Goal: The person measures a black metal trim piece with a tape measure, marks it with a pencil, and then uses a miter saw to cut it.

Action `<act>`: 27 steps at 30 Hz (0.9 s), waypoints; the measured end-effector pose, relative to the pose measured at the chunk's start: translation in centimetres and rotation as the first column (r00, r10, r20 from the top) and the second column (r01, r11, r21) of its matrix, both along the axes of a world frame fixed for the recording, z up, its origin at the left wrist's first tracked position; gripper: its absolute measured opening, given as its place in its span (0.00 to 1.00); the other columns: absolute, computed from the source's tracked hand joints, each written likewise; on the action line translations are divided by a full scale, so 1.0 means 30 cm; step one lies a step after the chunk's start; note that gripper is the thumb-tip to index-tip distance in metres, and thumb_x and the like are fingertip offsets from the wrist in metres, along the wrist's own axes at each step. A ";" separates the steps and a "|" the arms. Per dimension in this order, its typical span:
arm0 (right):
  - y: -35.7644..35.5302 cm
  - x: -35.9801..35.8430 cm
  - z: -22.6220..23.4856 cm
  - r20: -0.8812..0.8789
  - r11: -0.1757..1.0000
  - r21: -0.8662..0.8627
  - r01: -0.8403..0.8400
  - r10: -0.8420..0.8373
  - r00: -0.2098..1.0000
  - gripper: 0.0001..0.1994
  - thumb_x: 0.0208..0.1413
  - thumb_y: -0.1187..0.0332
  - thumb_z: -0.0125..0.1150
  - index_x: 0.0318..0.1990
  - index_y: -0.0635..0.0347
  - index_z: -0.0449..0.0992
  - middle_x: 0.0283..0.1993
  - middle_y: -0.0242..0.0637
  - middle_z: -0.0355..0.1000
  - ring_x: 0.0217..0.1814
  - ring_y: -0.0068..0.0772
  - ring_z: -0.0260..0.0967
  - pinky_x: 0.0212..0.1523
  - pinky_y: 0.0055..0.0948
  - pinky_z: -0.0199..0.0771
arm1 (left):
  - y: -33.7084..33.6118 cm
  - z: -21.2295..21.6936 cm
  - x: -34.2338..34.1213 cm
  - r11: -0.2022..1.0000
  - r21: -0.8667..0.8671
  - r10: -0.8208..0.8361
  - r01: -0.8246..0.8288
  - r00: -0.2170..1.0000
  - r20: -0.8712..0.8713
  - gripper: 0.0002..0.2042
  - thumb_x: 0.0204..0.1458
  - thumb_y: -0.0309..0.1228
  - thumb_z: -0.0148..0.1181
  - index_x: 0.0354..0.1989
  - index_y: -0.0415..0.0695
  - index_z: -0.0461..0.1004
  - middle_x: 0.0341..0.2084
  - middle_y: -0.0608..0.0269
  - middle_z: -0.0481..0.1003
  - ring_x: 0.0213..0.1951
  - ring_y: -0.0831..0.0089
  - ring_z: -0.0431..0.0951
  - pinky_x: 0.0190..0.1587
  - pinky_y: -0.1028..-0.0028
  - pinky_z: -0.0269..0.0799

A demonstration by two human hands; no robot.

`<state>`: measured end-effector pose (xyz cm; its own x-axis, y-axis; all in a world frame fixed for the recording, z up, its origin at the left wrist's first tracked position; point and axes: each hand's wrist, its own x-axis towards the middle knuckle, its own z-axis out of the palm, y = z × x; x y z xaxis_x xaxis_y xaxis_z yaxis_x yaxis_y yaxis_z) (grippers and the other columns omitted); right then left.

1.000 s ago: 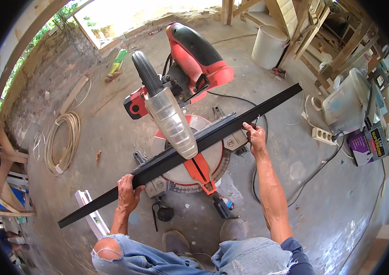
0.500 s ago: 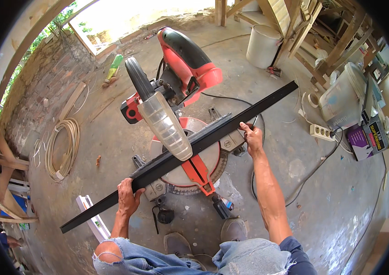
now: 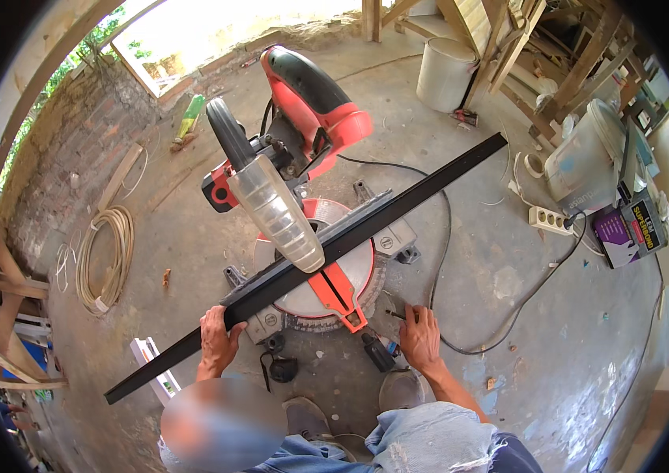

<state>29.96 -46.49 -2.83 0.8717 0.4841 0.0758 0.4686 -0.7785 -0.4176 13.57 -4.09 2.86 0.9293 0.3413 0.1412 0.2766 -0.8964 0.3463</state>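
Note:
A long black metal profile (image 3: 421, 195) lies slantwise across the base of a red and black mitre saw (image 3: 327, 126). The saw head is raised, and its clear blade guard (image 3: 275, 213) hangs over the bar. My left hand (image 3: 220, 340) grips the profile left of the saw's round table, thumb on the near side. My right hand (image 3: 421, 340) is off the bar, low beside the saw's black front handle (image 3: 377, 352). Its fingers are closed around a thin dark pen (image 3: 396, 314), whose tip points left. A black tape measure (image 3: 282, 368) rests on the floor between my hands.
White lengths of profile (image 3: 155, 364) lie beneath the bar's left end. Coiled hose (image 3: 106, 260) sits at left. A power strip (image 3: 550, 221), its cable (image 3: 524, 311), a purple and black box (image 3: 626, 230) and buckets (image 3: 446, 75) stand right. My shoes (image 3: 402, 392) are near the saw.
My right hand has let go of the profile and moved down toward me, still holding the pen. My left hand keeps its grip, and the bar stays across the saw.

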 end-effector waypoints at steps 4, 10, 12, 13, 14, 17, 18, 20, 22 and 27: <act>0.060 0.077 0.207 0.242 0.987 0.155 -0.044 0.006 0.970 0.23 0.57 0.66 0.66 0.58 0.68 0.72 0.60 0.52 0.68 0.59 0.53 0.68 0.57 0.45 0.69 | -0.002 0.025 0.005 1.000 -0.011 0.023 -0.024 0.996 -0.086 0.27 0.51 0.37 0.73 0.54 0.34 0.69 0.48 0.42 0.73 0.52 0.46 0.73 0.58 0.55 0.65; 0.294 0.481 0.913 0.424 0.718 0.636 -0.285 -0.016 0.906 0.17 0.59 0.66 0.65 0.51 0.68 0.77 0.49 0.53 0.76 0.51 0.55 0.74 0.50 0.46 0.74 | -0.015 0.248 0.099 0.994 0.093 -0.071 0.064 0.995 0.069 0.28 0.52 0.37 0.72 0.58 0.38 0.69 0.62 0.40 0.66 0.62 0.45 0.68 0.63 0.54 0.62; 0.451 0.642 1.091 0.455 0.626 0.691 -0.360 0.010 0.890 0.23 0.63 0.52 0.59 0.49 0.68 0.79 0.45 0.53 0.78 0.46 0.52 0.76 0.49 0.44 0.76 | -0.012 0.340 0.159 0.954 0.188 -0.235 0.234 0.972 -0.021 0.28 0.52 0.38 0.72 0.58 0.40 0.70 0.62 0.40 0.65 0.62 0.44 0.67 0.64 0.53 0.62; 0.543 0.723 1.160 0.343 0.736 0.596 -0.322 0.130 0.930 0.26 0.63 0.49 0.56 0.48 0.68 0.80 0.46 0.52 0.79 0.45 0.52 0.77 0.49 0.45 0.76 | -0.001 0.391 0.169 0.879 0.273 -0.368 0.391 0.920 -0.134 0.28 0.52 0.39 0.72 0.59 0.42 0.70 0.63 0.39 0.64 0.63 0.43 0.67 0.64 0.51 0.61; 0.621 0.777 1.221 0.214 0.826 0.473 -0.305 0.228 0.950 0.28 0.63 0.45 0.54 0.47 0.67 0.81 0.46 0.52 0.80 0.43 0.53 0.78 0.49 0.46 0.77 | -0.007 0.426 0.190 0.804 0.319 -0.459 0.501 0.865 -0.203 0.26 0.53 0.40 0.70 0.58 0.44 0.73 0.62 0.38 0.64 0.64 0.44 0.65 0.65 0.49 0.60; 0.775 0.812 1.253 -0.051 0.898 0.170 -0.406 0.420 0.906 0.30 0.61 0.42 0.51 0.48 0.63 0.82 0.49 0.50 0.81 0.42 0.46 0.81 0.45 0.45 0.79 | -0.112 0.392 0.279 0.772 0.285 -0.488 0.569 0.816 -0.309 0.24 0.54 0.39 0.69 0.57 0.43 0.74 0.63 0.38 0.62 0.66 0.43 0.63 0.66 0.46 0.57; 0.759 0.823 1.218 -0.073 0.909 0.210 -0.359 0.381 0.922 0.28 0.62 0.45 0.51 0.47 0.63 0.82 0.48 0.50 0.81 0.41 0.46 0.82 0.45 0.44 0.80 | -0.156 0.342 0.318 0.765 0.288 -0.496 0.575 0.813 -0.306 0.24 0.54 0.39 0.69 0.57 0.43 0.74 0.63 0.38 0.62 0.66 0.43 0.63 0.66 0.46 0.57; 0.722 0.732 1.198 -0.098 0.903 0.280 -0.327 0.365 0.926 0.26 0.63 0.47 0.51 0.46 0.64 0.82 0.48 0.51 0.81 0.40 0.45 0.82 0.45 0.42 0.80 | -0.205 0.236 0.337 0.897 0.197 -0.330 0.395 0.897 -0.294 0.24 0.54 0.38 0.68 0.58 0.43 0.75 0.65 0.37 0.60 0.68 0.42 0.60 0.67 0.43 0.55; 0.652 0.684 1.183 -0.311 0.796 0.561 -0.228 0.457 0.833 0.24 0.64 0.55 0.53 0.51 0.73 0.72 0.35 0.49 0.77 0.33 0.34 0.81 0.34 0.34 0.81 | -0.265 0.155 0.355 0.920 0.232 -0.269 0.317 0.939 -0.216 0.25 0.54 0.39 0.68 0.59 0.45 0.76 0.64 0.38 0.61 0.67 0.39 0.59 0.67 0.43 0.54; 0.555 0.575 1.009 -0.215 0.750 0.649 -0.128 0.342 0.915 0.26 0.61 0.57 0.59 0.56 0.74 0.72 0.33 0.46 0.78 0.26 0.32 0.79 0.30 0.34 0.79 | -0.190 -0.118 0.309 0.943 0.300 -0.125 0.141 0.990 -0.071 0.24 0.47 0.33 0.71 0.56 0.45 0.77 0.65 0.42 0.62 0.68 0.41 0.59 0.68 0.39 0.51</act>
<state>47.21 -29.85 27.44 0.7646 0.6182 0.1823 0.3688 -0.1876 -0.9104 22.84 -9.79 -0.67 0.9719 0.1625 0.1704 0.1579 -0.9866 0.0404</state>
